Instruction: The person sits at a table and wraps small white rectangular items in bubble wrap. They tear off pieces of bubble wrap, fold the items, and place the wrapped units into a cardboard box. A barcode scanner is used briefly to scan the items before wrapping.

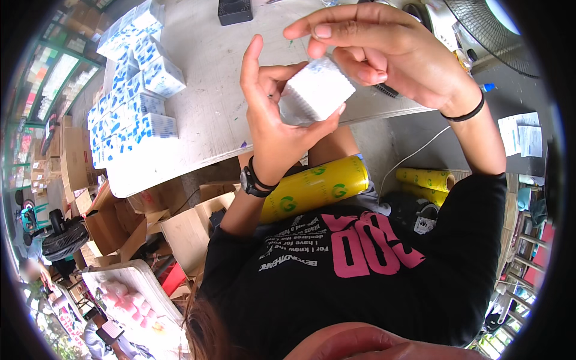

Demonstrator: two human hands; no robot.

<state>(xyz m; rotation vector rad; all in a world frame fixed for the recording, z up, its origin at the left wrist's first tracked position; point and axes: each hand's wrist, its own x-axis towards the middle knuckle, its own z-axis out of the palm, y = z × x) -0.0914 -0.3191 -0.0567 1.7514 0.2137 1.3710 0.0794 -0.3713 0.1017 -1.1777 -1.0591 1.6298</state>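
My left hand (274, 108) grips a small white block-shaped bundle (318, 90) with ridged sides, held up above the table's front edge. Clear film seems to cover its top. Close by on the right, my right hand (382, 49) is raised with its fingers bent and spread; whether a fingertip touches the bundle cannot be made out. Across my lap lies a large yellow roll of wrapping film (319, 184) with green printed marks.
Rows of blue-and-white bundles (130, 112) stand on the left of the white table (207, 81). A black box (235, 11) sits at the back. Open cardboard boxes (117, 225) and a black fan (65, 238) are at lower left, more yellow rolls (425, 180) at right.
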